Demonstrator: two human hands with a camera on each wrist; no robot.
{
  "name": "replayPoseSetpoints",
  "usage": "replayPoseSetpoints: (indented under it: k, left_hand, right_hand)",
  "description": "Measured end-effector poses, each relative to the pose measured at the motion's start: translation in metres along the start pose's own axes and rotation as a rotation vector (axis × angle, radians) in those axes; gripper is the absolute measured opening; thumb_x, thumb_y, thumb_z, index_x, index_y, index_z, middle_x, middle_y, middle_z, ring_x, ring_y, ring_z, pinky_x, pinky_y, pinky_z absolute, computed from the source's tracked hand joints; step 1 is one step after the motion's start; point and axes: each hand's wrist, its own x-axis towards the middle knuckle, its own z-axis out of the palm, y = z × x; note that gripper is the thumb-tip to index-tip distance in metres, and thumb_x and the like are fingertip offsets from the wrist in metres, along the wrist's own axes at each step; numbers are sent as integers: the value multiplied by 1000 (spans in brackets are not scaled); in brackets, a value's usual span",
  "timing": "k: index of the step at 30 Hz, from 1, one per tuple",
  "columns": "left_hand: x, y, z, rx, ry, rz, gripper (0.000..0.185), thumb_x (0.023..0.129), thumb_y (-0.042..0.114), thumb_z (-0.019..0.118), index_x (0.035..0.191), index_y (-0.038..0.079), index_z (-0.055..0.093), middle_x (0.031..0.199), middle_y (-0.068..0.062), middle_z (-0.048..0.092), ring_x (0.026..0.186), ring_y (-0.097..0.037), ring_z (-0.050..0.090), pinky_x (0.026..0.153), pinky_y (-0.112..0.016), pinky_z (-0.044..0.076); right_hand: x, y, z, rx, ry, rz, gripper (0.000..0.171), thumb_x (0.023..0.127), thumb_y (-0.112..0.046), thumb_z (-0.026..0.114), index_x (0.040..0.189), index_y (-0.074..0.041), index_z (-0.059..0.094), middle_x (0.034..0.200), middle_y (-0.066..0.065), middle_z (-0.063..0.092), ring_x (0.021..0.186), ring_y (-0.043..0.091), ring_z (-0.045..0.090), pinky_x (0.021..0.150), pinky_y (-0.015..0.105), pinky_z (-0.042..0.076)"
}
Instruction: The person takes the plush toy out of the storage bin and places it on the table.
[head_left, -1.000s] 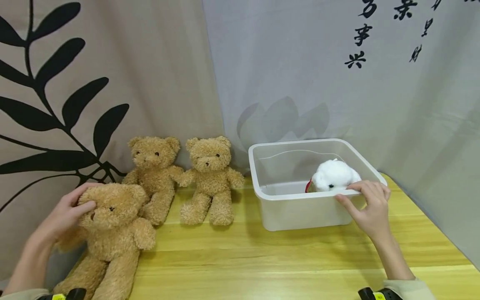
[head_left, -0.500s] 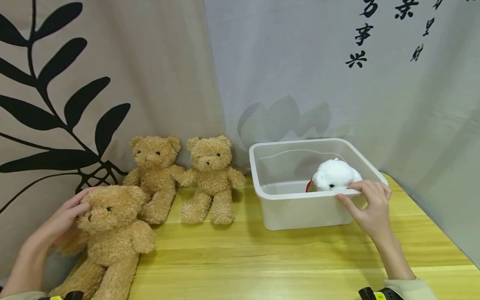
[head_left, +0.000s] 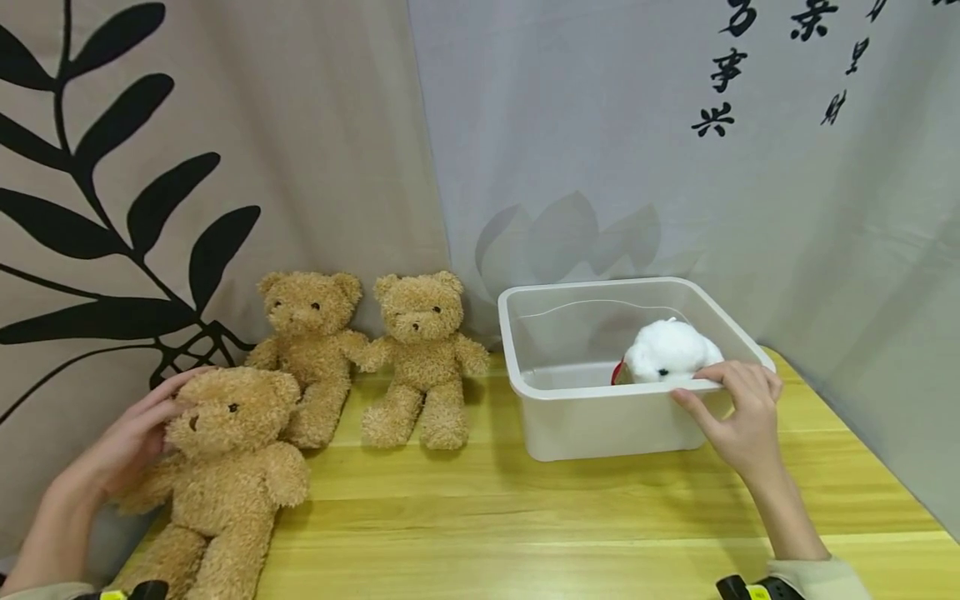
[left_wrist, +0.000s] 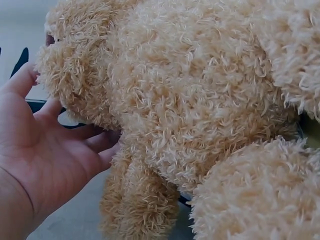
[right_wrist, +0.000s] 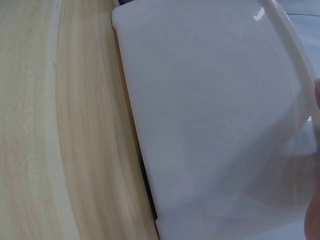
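A tan teddy bear (head_left: 228,467) sits at the table's near left corner. My left hand (head_left: 138,433) lies against the side and back of its head with the fingers nearly straight. In the left wrist view the open palm (left_wrist: 47,150) shows behind the bear's fur (left_wrist: 200,110). My right hand (head_left: 738,408) grips the front right rim of a clear plastic bin (head_left: 570,417), with fingers over the edge and the thumb outside. Just behind those fingers a white plush toy (head_left: 670,352) lies inside the bin. The right wrist view shows only the bin wall (right_wrist: 210,125) and the wooden table (right_wrist: 60,125).
Two more tan bears (head_left: 311,346) (head_left: 420,350) sit side by side against the leaf-print curtain (head_left: 150,208) at the back. A grey cloth with black characters (head_left: 712,125) hangs behind and to the right of the bin. The wooden table (head_left: 487,517) runs between bear and bin.
My left hand slid from the top of the near bear's head to its side, and the head shifted slightly right. The right hand and bin stayed put.
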Motion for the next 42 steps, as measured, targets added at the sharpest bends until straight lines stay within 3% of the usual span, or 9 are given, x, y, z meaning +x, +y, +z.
replayPoseSetpoints:
  k: [7, 10, 14, 17, 19, 23, 31, 36, 42]
  left_hand:
    - [-2, 3, 1, 246, 151, -52, 51, 111, 15, 33, 155, 40, 29, 120, 23, 44, 65, -11, 48, 67, -29, 51]
    - [-1, 5, 2, 358, 202, -83, 52, 111, 20, 35, 159, 38, 24, 126, 20, 40, 83, 0, 54, 70, -26, 50]
    - [0, 9, 8, 467, 243, -141, 55, 111, 31, 36, 162, 37, 16, 161, -1, 19, 111, 10, 42, 94, -55, 46]
    - [1, 13, 12, 551, 275, -159, 56, 110, 36, 37, 162, 36, 16, 157, -9, 23, 107, 7, 39, 88, -55, 44]
    - [1, 15, 13, 598, 304, -148, 56, 110, 37, 39, 162, 34, 19, 143, 3, 36, 104, 7, 42, 79, -37, 48]
    - [0, 17, 20, 566, 440, -66, 44, 108, 34, 46, 152, 31, 39, 122, 24, 44, 100, 12, 49, 71, -16, 48]
    - [6, 41, 46, 270, 745, 142, 20, 104, 20, 58, 123, 23, 60, 110, 15, 57, 95, 5, 56, 72, -6, 49]
    - [16, 60, 67, 340, 804, 126, 19, 104, 16, 55, 119, 26, 60, 109, 18, 55, 95, 4, 55, 72, -5, 48]
    - [26, 79, 93, 410, 763, 121, 18, 105, 22, 54, 122, 24, 58, 111, 15, 55, 97, 1, 55, 75, -6, 48]
  right_hand:
    - [3, -7, 1, -4, 22, -6, 70, 85, -66, 68, 80, 4, 64, 78, 18, 62, 92, 3, 45, 102, 30, 18]
    - [2, -7, 1, -3, 17, -4, 69, 85, -66, 68, 80, 4, 64, 79, 17, 62, 94, 1, 44, 103, 30, 18]
    - [2, -7, 1, 2, 13, -3, 68, 85, -65, 68, 81, 3, 64, 79, 16, 62, 94, 1, 44, 103, 30, 18]
    - [2, -7, 1, 3, 18, -6, 68, 85, -65, 68, 80, 3, 65, 79, 17, 62, 93, 3, 45, 103, 31, 18]
    - [2, -8, 1, 2, 20, -6, 68, 85, -65, 68, 80, 3, 65, 78, 17, 62, 92, 4, 45, 103, 31, 18]
    - [-1, 0, 1, -2, 3, -1, 67, 84, -65, 69, 82, 1, 66, 81, 14, 64, 94, 2, 45, 104, 31, 18]
    - [-2, 2, 0, 0, 0, 1, 66, 84, -66, 69, 82, 1, 67, 80, 12, 64, 94, 2, 45, 103, 31, 18]
    - [-2, 2, 0, 3, 4, 1, 67, 84, -66, 69, 82, 1, 66, 80, 13, 64, 94, 2, 45, 103, 30, 18]
    - [-1, 2, -1, 8, -7, 2, 66, 85, -66, 69, 83, 0, 66, 81, 12, 64, 96, 0, 45, 103, 30, 18]
